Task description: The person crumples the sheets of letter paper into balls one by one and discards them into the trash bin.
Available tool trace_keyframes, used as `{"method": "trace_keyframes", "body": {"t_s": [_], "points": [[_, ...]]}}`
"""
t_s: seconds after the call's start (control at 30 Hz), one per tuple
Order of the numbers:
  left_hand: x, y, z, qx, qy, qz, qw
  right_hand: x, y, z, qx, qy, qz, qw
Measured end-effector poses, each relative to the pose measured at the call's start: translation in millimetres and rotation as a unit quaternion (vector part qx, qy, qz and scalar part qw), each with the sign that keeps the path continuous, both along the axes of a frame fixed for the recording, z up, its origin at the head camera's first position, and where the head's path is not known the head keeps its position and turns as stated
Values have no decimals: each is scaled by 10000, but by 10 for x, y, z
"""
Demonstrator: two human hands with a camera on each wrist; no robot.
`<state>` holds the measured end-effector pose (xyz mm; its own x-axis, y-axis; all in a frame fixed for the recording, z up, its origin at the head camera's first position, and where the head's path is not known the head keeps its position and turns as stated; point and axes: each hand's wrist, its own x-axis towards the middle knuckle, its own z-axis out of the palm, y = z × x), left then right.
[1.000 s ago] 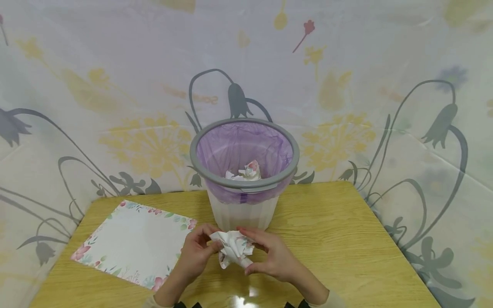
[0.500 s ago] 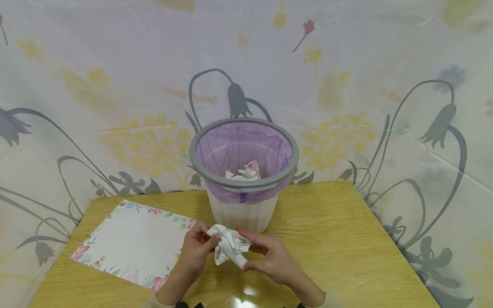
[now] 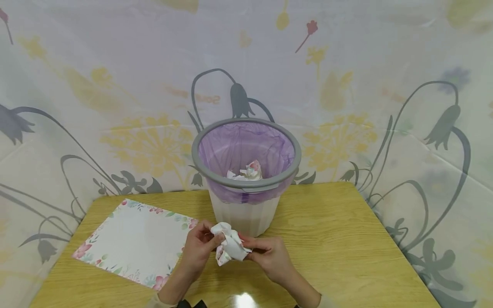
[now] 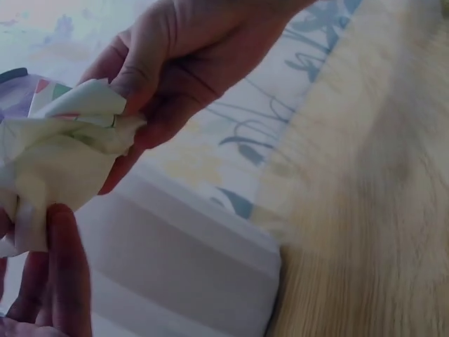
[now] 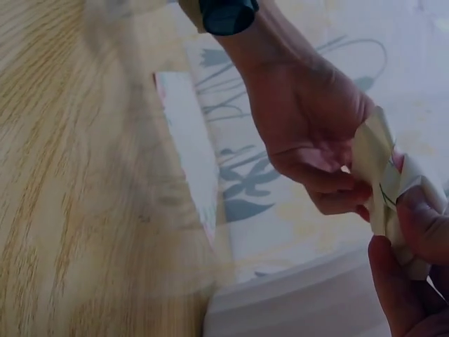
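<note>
A crumpled sheet of white paper (image 3: pixel 233 245) with bits of a pink and green floral print is held between both hands, in front of the bin. My left hand (image 3: pixel 198 248) pinches its left side, thumb on top. On the right side, my right hand (image 3: pixel 271 256) grips it between thumb and fingers. The right wrist view shows the crumpled paper (image 5: pixel 382 175) with fingers of both hands on it. In the left wrist view, creased folds of the paper (image 4: pixel 63 168) show between the two hands.
A white bin (image 3: pixel 244 214) with a grey rim and purple liner (image 3: pixel 215 149) stands at the table's back. Crumpled paper (image 3: pixel 252 171) lies inside. A flat sheet with a floral border (image 3: pixel 135 244) lies left on the wooden table (image 3: pixel 339 244). Behind hangs a flower-printed cloth (image 3: pixel 346 64).
The right hand's thumb and fingers have closed in on the paper, folding its lower right end inward. The wad looks more compact and has turned slightly. Bin and flat sheet stay put.
</note>
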<state>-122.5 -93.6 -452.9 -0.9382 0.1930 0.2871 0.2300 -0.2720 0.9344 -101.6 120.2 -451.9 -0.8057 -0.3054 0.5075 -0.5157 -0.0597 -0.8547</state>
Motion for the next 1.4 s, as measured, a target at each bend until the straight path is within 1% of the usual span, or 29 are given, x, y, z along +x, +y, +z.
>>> {"method": "trace_keyframes", "body": {"t_s": [0.07, 0.1, 0.17, 0.2, 0.23, 0.27, 0.3, 0.33, 0.37, 0.4, 0.43, 0.47, 0.5, 0.57, 0.6, 0.7, 0.77, 0.8, 0.87, 0.93, 1.07, 1.17, 1.2, 1.23, 1.3, 1.33, 1.4], "points": [[-5, -22, 14, -264, -77, -20, 9996, 5, 1, 4, 41, -18, -71, 10000], [-8, -29, 22, -407, -14, 39, 9992, 8, 4, 6, 62, -7, -108, 9999], [-14, -41, 33, -736, 319, 279, 9964, 11, 10, 5, 109, 10, -187, 9998], [-18, -46, 36, -896, 579, 463, 9932, 11, 14, 3, 113, 14, -211, 9997], [-23, -49, 36, -1046, 923, 670, 9880, 12, 16, -1, 95, -3, -222, 9997], [-25, -52, 36, -1238, 1295, 915, 9796, 11, 19, -8, 78, -25, -228, 9997], [-34, -53, 33, -1389, 1765, 1159, 9675, 11, 19, -16, 56, -53, -225, 9997], [-46, -55, 30, -1476, 2241, 1349, 9538, 10, 18, -24, 26, -77, -221, 9997], [-61, -53, 30, -1514, 2723, 1507, 9382, 10, 17, -32, -11, -106, -214, 9997], [-69, -46, 53, -1509, 3227, 1620, 9203, 11, 16, -37, -34, -130, -208, 9997], [-79, -35, 73, -1487, 3698, 1669, 9018, 12, 15, -41, -61, -159, -197, 9997], [-80, -23, 110, -1458, 4062, 1654, 8868, 12, 15, -45, -72, -181, -183, 9996], [-90, -15, 126, -1414, 4354, 1587, 8748, 13, 17, -46, -66, -208, -211, 9995], [-92, -5, 160, -1459, 4659, 1349, 8623, 13, 29, -38, -47, -243, -277, 9993], [-88, -7, 170, -1547, 4736, 1216, 8585, 13, 38, -30, -23, -256, -312, 9992], [-95, -49, 108, -1997, 4745, 870, 8528, 8, 78, -2, 44, -309, -382, 9988], [-93, -82, 78, -2200, 4712, 569, 8523, 4, 108, 17, 74, -350, -312, 9989], [-91, -99, 63, -2270, 4668, 406, 8538, 3, 123, 25, 106, -382, -265, 9989], [-92, -130, 38, -2274, 4564, 78, 8602, 4, 149, 34, 135, -471, -137, 9987], [-96, -154, 23, -2186, 4410, -251, 8701, 9, 167, 38, 161, -542, -21, 9984], [-91, -168, 23, -1944, 4142, -669, 8867, 17, 184, 32, 174, -584, 83, 9981], [-65, -159, 37, -1888, 3902, -768, 8979, 22, 187, 22, 166, -488, 31, 9987], [-55, -155, 41, -1928, 3836, -772, 8999, 24, 186, 19, 152, -448, 18, 9989], [-46, -151, 43, -2006, 3798, -718, 9002, 24, 184, 16, 129, -406, 8, 9991], [-32, -147, 43, -2193, 3772, -542, 8982, 25, 174, 16, 22, -379, 77, 9992], [-26, -146, 39, -2290, 3792, -440, 8954, 26, 167, 17, -30, -376, 132, 9992], [-24, -140, 30, -2445, 3927, -224, 8863, 29, 151, 20, -119, -403, 232, 9988]]}}
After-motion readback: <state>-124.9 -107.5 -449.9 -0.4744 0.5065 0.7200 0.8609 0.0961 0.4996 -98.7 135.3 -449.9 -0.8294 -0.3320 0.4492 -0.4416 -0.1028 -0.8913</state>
